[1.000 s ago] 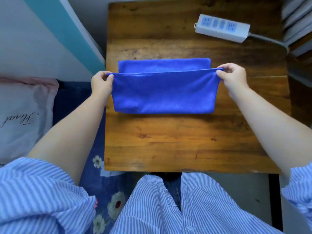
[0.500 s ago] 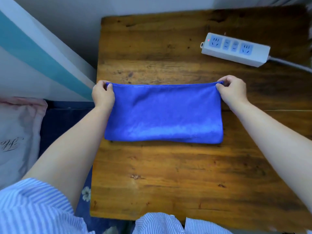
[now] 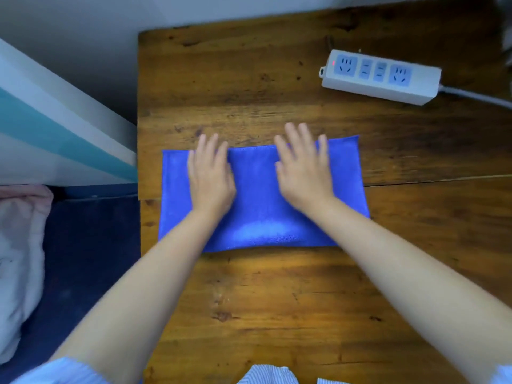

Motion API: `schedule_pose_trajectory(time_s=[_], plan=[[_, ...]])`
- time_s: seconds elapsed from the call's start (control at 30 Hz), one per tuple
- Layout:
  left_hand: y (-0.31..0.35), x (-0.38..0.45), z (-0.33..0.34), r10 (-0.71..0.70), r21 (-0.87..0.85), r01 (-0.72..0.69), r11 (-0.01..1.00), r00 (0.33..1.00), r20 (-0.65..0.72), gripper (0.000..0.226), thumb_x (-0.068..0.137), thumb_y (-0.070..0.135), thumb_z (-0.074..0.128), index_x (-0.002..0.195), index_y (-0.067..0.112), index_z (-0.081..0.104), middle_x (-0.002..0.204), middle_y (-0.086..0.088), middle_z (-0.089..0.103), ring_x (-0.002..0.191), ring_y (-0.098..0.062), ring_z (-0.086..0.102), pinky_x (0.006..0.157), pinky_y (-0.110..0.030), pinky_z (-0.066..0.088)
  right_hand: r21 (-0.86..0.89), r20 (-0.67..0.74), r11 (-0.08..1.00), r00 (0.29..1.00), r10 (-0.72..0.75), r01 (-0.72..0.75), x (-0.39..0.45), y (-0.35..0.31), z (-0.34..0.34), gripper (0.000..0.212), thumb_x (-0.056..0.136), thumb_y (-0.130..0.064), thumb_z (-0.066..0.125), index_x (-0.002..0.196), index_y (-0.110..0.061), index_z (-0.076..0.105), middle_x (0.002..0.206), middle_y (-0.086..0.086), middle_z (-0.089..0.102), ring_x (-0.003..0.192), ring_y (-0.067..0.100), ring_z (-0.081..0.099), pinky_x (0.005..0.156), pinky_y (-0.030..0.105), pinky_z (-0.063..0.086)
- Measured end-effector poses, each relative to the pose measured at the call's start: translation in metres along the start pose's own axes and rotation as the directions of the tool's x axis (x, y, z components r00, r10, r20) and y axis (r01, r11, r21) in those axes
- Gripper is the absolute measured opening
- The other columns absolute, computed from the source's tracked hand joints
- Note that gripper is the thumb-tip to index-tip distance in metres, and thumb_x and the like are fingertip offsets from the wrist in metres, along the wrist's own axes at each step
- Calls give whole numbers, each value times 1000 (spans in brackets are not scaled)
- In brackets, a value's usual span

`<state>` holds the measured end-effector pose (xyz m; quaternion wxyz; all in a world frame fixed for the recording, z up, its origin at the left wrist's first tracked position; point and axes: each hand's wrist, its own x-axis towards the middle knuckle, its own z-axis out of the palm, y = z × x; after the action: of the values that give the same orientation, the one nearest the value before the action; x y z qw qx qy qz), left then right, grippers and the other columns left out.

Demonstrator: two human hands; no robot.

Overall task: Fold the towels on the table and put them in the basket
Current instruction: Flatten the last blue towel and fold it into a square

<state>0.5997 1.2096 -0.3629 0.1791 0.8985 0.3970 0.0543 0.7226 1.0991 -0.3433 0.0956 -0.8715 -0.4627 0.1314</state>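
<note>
A blue towel, folded into a wide rectangle, lies flat in the middle of the wooden table. My left hand rests palm down on the towel's left half, fingers spread and reaching past its far edge. My right hand lies palm down on the right half in the same way. Neither hand grips the cloth. No basket is in view.
A white power strip with its cable lies at the table's far right. A white and teal panel stands left of the table. A pale pillow lies on dark blue bedding at the lower left.
Both hands let go of the towel's far corners and moved inward, now lying flat on top of the folded towel. The camera has come closer.
</note>
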Motion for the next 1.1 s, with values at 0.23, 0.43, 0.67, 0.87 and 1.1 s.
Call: schedule_pose_trajectory(time_s=[0.23, 0.43, 0.67, 0.87, 1.1], plan=[[-13, -1, 5, -118, 222, 60, 973, 958, 261, 66, 90, 51, 16, 148, 19, 21, 158, -6, 12, 146, -26, 3, 117, -43, 3, -101, 246, 995, 968, 42, -18, 5, 9, 19, 55, 98, -41, 27, 147, -26, 9, 158, -2, -1, 146, 20, -6, 116, 42, -7], [-47, -17, -22, -302, 305, 233, 924, 931, 206, 59, 98, 35, 32, 148, 9, 15, 158, -10, 2, 146, -27, -4, 117, -47, 0, -111, 196, 924, 904, 380, -365, -35, 48, -9, 58, 97, -38, 29, 148, -17, 10, 157, 7, -5, 145, 27, -7, 116, 46, -4], [33, -72, 3, -134, 167, 85, 982, 943, 304, 59, 96, 34, 28, 147, 7, 18, 157, -10, 6, 146, -27, 2, 117, -46, 3, -97, 201, 969, 949, 241, -226, -78, -41, 21, 55, 76, -35, 34, 117, -13, 63, 129, 11, 59, 119, 32, 56, 91, 58, 43], [0, -89, 8, -190, 212, 128, 969, 934, 302, 88, 72, 59, 3, 148, 16, 19, 158, -6, 8, 147, -26, 3, 117, -46, 1, -158, 269, 959, 924, 271, -236, -100, -7, 25, 54, 78, -40, 34, 120, -20, 61, 130, 7, 59, 118, 32, 56, 91, 60, 42], [-19, -86, -5, -240, 229, 170, 958, 915, 324, 70, 90, 54, 27, 149, 19, 13, 158, -4, -1, 146, -24, -8, 117, -44, -5, -74, 244, 900, 867, 434, -429, -129, 50, 9, 56, 95, -38, 28, 146, -17, 19, 157, 8, 8, 145, 30, 5, 115, 50, 6]])
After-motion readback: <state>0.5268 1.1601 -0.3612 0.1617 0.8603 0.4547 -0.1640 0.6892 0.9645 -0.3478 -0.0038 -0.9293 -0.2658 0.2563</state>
